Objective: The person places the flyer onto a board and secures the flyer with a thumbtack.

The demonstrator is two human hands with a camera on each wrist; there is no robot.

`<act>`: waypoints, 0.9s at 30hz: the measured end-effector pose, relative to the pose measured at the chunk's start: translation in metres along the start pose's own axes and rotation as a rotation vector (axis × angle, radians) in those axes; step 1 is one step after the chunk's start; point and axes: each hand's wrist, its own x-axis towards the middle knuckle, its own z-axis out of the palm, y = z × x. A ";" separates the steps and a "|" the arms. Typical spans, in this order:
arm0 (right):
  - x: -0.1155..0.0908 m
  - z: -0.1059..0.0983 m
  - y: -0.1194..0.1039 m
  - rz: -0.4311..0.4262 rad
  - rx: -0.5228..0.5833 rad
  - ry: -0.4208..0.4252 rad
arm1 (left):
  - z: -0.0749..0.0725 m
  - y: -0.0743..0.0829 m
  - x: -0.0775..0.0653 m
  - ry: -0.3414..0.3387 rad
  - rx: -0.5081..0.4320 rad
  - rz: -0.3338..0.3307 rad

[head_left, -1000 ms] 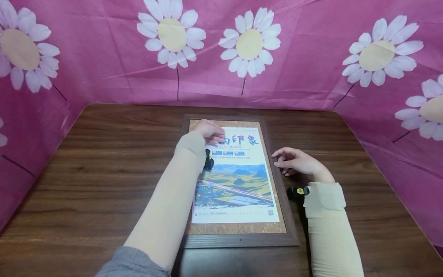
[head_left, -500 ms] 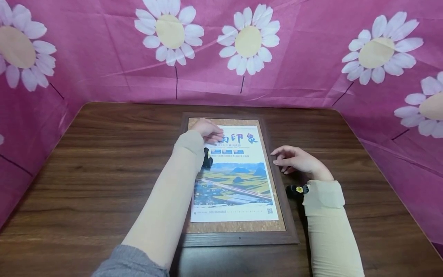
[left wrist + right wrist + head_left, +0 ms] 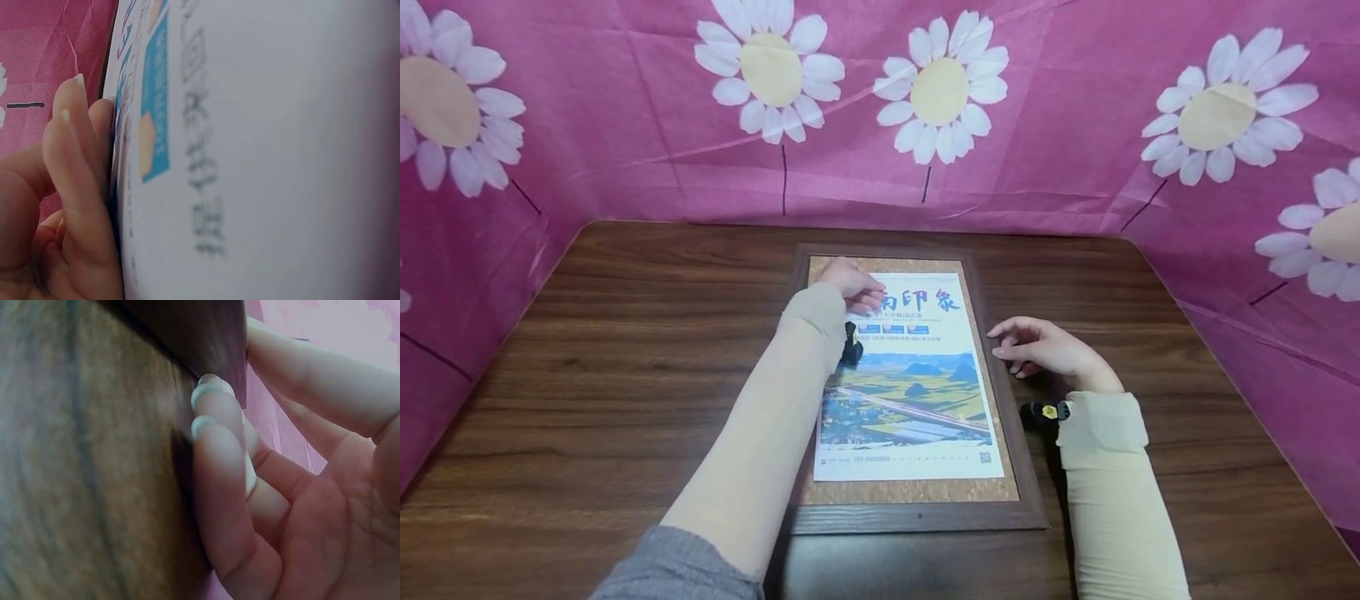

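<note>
A printed poster [image 3: 913, 400] with large characters and a landscape picture lies on a dark wooden-framed cork board [image 3: 917, 492]. My left hand [image 3: 850, 283] rests over the poster's upper left part with loosely bent fingers. In the left wrist view, the side of the left hand [image 3: 69, 206] lies against the poster [image 3: 269, 156]; whether anything is between thumb and index finger is hidden. Beside the board's right edge, my right hand [image 3: 1048, 350] touches the frame with its fingertips. In the right wrist view, bent fingers [image 3: 219, 450] stand on the table against the frame [image 3: 206, 337].
The board lies on a brown wood-grain table [image 3: 625, 375]. A pink cloth [image 3: 865, 183] printed with white daisies hangs behind the table and along its sides. Dark wrist devices [image 3: 1041, 414] are strapped under both pale sleeves.
</note>
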 end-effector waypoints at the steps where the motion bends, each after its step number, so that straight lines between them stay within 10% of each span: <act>1: 0.000 0.000 0.001 0.000 -0.001 0.000 | 0.000 0.000 -0.001 -0.003 0.000 0.001; 13: 0.000 0.002 -0.001 0.001 -0.014 0.000 | -0.002 0.008 -0.028 -0.067 -0.087 -0.004; 22: 0.007 0.004 0.000 -0.015 -0.020 0.000 | -0.013 -0.001 -0.023 -0.137 -0.197 0.038; 27: 0.001 0.003 -0.005 -0.041 0.052 0.149 | -0.016 -0.003 -0.019 -0.146 -0.168 0.066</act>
